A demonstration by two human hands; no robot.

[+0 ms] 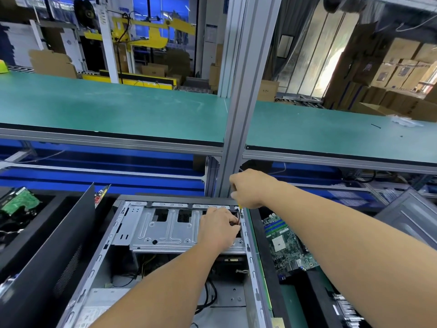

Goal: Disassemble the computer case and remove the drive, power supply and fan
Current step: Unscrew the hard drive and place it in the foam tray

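An open grey computer case (113, 235) lies in front of me with its side off. A silver drive cage (163, 233) spans its far end. Black cables (208, 297) trail across the case floor below it. My right hand (248, 188) grips a screwdriver (239, 213) with a yellow and black shaft, held upright, tip down at the cage's far right corner. My left hand (218, 229) rests on the cage's right end, fingers curled by the screwdriver tip; what they pinch is hidden.
A black case panel (54, 247) leans at the left. A hard drive with a green board (20, 202) lies far left. A motherboard (286, 245) lies to the right of the case. A grey upright post (238, 114) and green shelves (106, 107) stand behind.
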